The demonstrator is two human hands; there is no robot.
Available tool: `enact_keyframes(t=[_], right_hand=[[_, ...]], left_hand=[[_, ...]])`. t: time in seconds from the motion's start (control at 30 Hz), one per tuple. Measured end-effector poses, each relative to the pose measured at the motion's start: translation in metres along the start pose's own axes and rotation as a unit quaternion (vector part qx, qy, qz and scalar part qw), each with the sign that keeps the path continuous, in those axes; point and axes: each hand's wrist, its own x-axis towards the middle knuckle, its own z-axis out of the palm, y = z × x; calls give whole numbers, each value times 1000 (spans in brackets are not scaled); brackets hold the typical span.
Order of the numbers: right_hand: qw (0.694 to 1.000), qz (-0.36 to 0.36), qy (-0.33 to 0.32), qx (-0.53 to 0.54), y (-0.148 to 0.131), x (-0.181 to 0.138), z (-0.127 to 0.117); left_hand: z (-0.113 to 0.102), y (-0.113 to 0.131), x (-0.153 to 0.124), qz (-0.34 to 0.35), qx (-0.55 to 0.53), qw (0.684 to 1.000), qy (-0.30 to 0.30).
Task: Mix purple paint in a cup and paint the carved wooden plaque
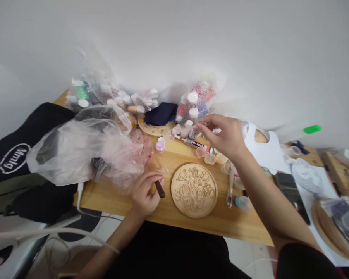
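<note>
My left hand (147,193) is closed around a dark brown tool handle (160,189); what is at its other end is hard to make out. Just to the right lies a round wooden disc (177,203) with a raised, gold-lined flower pattern. Farther back, my right hand (225,133) has thumb and fingers bent together above the small containers; whatever they pinch is not clear. Close to those fingertips are a small bottle (194,133) and a B-7000 glue tube (198,145). Small open cups (210,158) stand beneath that hand.
Crumpled plastic bags (75,151) cover the left side, beside a black cloth (6,143). Bags of beads (202,97) and dark blue fabric (162,113) sit along the wall. A clear-bodied pen (230,190), a blue-lidded pot (242,202) and a dark phone-like slab (292,193) lie right.
</note>
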Motion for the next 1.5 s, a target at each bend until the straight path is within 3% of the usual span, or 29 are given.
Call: enact_keyframes(t=[0.1,0.27,0.9,1.5], right_hand=[[1000,16,12,2,0,-4,-10],[998,12,-55,-12,2,-9,-22],[991,31,-128,-7,4,-6,-15],[972,-10,-199,-124,-3,7,-13]], left_hand=[[0,0,0,1,-4,1000,0],[0,0,0,-1,-3,1000,-1],[-1,1,1,-3,-1,1000,-2],[-1,2,2,-8,1,1000,5]])
